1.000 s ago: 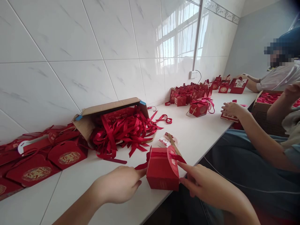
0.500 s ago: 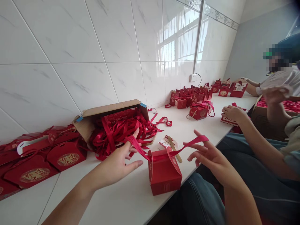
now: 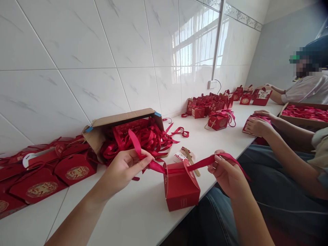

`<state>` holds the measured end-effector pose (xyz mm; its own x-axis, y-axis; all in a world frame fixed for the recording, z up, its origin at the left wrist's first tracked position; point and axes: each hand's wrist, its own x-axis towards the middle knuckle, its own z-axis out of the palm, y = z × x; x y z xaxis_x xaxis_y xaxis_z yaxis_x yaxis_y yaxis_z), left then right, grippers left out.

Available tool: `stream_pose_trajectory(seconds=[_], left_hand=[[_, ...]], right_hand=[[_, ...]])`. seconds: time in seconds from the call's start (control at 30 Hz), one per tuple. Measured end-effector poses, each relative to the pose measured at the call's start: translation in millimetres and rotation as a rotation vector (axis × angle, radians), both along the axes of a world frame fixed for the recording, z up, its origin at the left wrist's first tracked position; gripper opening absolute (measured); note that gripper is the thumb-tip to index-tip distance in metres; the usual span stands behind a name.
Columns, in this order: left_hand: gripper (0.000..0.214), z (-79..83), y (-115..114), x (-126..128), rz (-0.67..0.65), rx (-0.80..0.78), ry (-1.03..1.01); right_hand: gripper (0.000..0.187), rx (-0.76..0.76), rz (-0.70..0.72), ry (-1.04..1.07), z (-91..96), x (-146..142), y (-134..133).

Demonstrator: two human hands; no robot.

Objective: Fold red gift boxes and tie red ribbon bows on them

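A red gift box stands upright at the table's front edge. Through the holes in its two raised end flaps runs a dark red ribbon, its ends sticking out on both sides. On the left, my left hand pinches one end between thumb and fingers, with the tail pointing up. My right hand pinches the other end, whose tail hangs over its back. Both lengths are stretched fairly straight from the box. Behind the box lie a flat wooden stick and a printed card.
An open cardboard carton on its side spills red ribbons. Red boxes line the wall at left; more stand further along. Co-workers sit at right, one with hands on a box, near a ribbon-filled carton.
Both my hands have closed from spread fingers into pinches on the ribbon ends. A co-worker's raised hand has come down to the box at right.
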<state>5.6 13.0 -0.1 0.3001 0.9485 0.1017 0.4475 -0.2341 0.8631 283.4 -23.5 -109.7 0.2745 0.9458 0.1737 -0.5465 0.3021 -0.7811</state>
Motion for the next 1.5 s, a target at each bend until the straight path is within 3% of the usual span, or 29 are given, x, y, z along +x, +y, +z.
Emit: stream_pose_trajectory(seconds=[0.2, 0.33, 0.57, 0.67, 0.83, 0.9, 1.0, 1.17, 1.33, 1.5], left_hand=[[0.030, 5.4, 0, -7, 0.063, 0.128, -0.139], [0.032, 6.7, -2, -15, 0.083, 0.133, -0.193], [0.025, 8.1, -3, -13, 0.150, 0.252, -0.276], [0.027, 21.0, -5, -2, 0.139, 0.258, -0.259], [0.040, 48.4, -11, 12, 0.042, 0.280, -0.050], [0.038, 54.1, -13, 17, 0.029, 0.340, 0.002], [0.035, 55.7, -16, 27, 0.034, 0.371, -0.004], [0.034, 48.9, -13, 36, 0.002, 0.377, -0.193], [0.036, 43.1, -12, 37, -0.130, 0.305, -0.246], [0.030, 42.4, -14, 41, -0.219, 0.267, -0.279]], right_hand=[[0.020, -0.021, -0.046, -0.029, 1.3, -7, 3], [0.029, -0.076, -0.075, -0.080, 0.0, -10, 6], [0.025, -0.091, -0.244, -0.082, 2.3, -17, 5], [0.029, -0.082, -0.284, -0.108, 10.6, -20, 7], [0.033, -0.007, -0.551, -0.510, 39.0, -24, 9], [0.030, 0.042, -0.589, -0.584, 52.6, -26, 10], [0.028, 0.137, -0.514, -0.600, 71.2, -29, 12], [0.040, 0.198, -0.344, -0.594, 91.2, -38, 18], [0.025, 0.232, -0.299, -0.481, 97.1, -50, 20], [0.026, 0.239, -0.297, -0.453, 100.0, -52, 21]])
